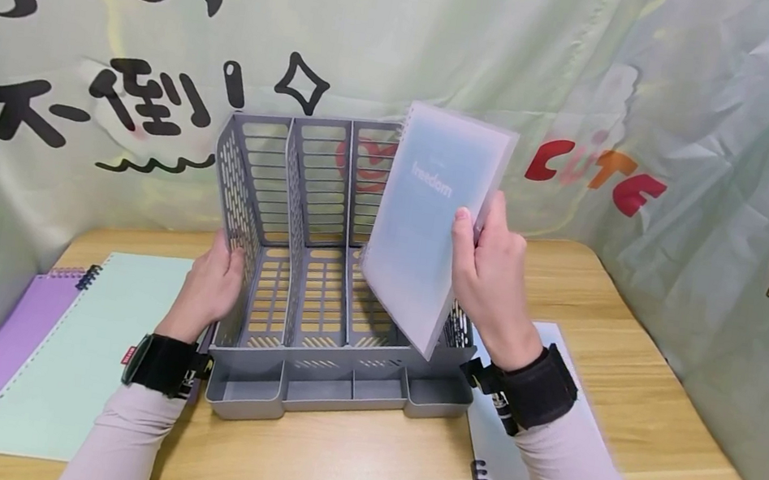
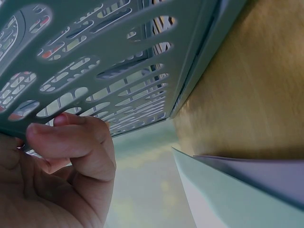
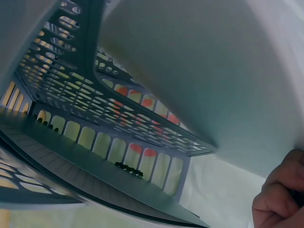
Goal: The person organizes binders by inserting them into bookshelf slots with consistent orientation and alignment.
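Observation:
A grey desk file organizer (image 1: 299, 347), with upright slotted dividers and small trays along its front, stands on the table. My left hand (image 1: 207, 281) grips its left side wall; in the left wrist view, curled fingers (image 2: 80, 142) hold the slotted panel (image 2: 114, 71). My right hand (image 1: 493, 276) pinches the right edge of a blue spiral notebook (image 1: 425, 213) marked "freedom", thumb on its cover. This notebook is tilted over the right-hand compartments and hides part of them. In the right wrist view, another notebook (image 3: 85, 161) with black rings stands inside the organizer.
On the left lie a mint spiral notebook (image 1: 79, 361) and a purple notebook (image 1: 2, 334) partly beneath it. A light blue spiral notebook (image 1: 509, 454) lies under my right forearm. A printed cloth (image 1: 458, 29) hangs behind the wooden table (image 1: 352, 473).

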A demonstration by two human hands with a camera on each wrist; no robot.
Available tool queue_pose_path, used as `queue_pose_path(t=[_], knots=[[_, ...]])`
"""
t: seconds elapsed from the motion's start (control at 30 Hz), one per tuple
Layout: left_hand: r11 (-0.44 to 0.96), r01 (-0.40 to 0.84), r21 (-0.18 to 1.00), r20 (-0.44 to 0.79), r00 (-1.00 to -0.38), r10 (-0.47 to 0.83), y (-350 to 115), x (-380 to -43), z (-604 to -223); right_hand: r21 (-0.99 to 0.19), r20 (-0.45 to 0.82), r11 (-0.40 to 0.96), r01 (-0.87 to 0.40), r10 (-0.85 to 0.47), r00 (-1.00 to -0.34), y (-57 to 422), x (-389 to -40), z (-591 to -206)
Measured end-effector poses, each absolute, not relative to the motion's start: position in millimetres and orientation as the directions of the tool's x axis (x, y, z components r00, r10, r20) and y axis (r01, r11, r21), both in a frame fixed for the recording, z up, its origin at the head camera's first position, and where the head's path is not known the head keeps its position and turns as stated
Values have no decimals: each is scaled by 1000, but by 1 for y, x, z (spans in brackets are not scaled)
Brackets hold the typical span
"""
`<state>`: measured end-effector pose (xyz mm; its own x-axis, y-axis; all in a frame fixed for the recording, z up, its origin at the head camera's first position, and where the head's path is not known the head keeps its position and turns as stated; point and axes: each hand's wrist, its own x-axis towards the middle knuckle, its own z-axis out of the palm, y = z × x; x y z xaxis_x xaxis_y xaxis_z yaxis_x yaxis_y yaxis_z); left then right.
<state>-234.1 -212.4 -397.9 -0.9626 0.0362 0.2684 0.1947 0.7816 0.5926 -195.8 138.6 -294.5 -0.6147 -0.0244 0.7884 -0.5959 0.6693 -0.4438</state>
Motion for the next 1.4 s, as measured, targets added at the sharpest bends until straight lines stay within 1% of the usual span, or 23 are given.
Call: queue_pose_path(t=[0.37,0.57,0.73,1.13,1.4], knots=[[784,201,587,269,-962,45,-213,-236,-399,-434,804,667,-605,-17,-595,131,-206,-303],[780,199,593,270,-962,40,-213,-236,-399,-400,827,672,-623,-28,-561,127,-212,-308],[782,194,593,263,-964,40,-213,-236,-399,-374,844,695,-614,-19,-536,123,-216,-311],[779,196,596,255,-966,48,-213,-234,-399,-350,845,738,-577,-18,-535,118,-223,-322],[781,202,591,276,-960,40,-213,-234,-398,-286,859,777,-560,-51,-510,114,-225,-325]])
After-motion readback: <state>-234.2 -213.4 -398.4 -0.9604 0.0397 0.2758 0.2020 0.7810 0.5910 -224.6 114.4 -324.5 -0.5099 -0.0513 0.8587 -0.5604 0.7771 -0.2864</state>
